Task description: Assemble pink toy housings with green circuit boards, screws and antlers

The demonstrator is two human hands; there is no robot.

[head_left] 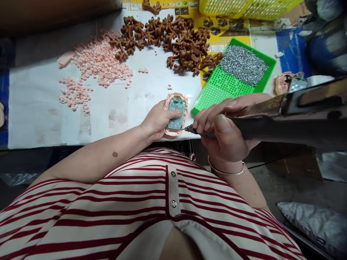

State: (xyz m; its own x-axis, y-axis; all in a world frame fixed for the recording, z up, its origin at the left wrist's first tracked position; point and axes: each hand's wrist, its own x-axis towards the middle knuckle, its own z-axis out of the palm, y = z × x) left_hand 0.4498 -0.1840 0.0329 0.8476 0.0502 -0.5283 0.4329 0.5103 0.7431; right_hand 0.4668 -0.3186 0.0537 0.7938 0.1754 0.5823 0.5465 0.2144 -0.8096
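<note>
My left hand (157, 119) grips a pink plastic shell (176, 114) that carries a green circuit board, holding it flat on the white table near the front edge. The thumb presses on the board. My right hand (225, 130) is wrapped round a dark electric screwdriver (284, 122). Its tip touches the lower right edge of the shell.
A green perforated tray (217, 94) heaped with silver screws (242, 64) lies just right of the shell. Pink small parts (94, 68) and brown plastic pieces (173, 39) are piled at the back of the white table (40, 119). A yellow basket (244, 7) stands at the far right.
</note>
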